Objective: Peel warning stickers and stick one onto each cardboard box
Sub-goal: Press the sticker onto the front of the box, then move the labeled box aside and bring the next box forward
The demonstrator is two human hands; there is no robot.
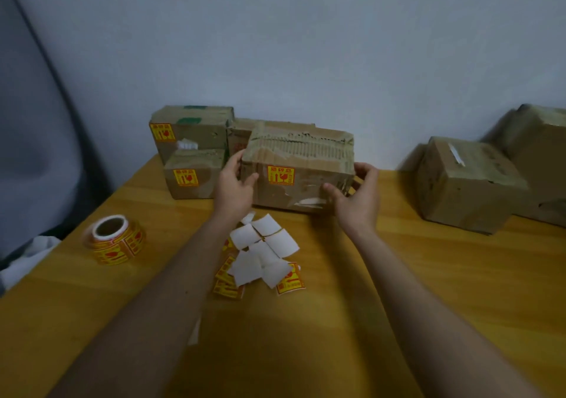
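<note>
Right now your left hand (234,183) and right hand (358,197) are both on the worn cardboard box (298,170) at frame center: left fingers curled round its left edge, right thumb on the front face with fingers wrapped round the right end. It already carries a yellow-and-red warning sticker (281,175) on the front face. Two stickered boxes sit upper left of it, one small (193,174) in front, one taller (191,129) behind; a fourth box (242,135) is mostly hidden behind the held one. Two unstickered boxes (462,186) sit at right. Sticker roll (115,239) stands on the wooden table (444,275) at left. Loose stickers and white backing scraps (263,253) are piled just below the held box.
</note>
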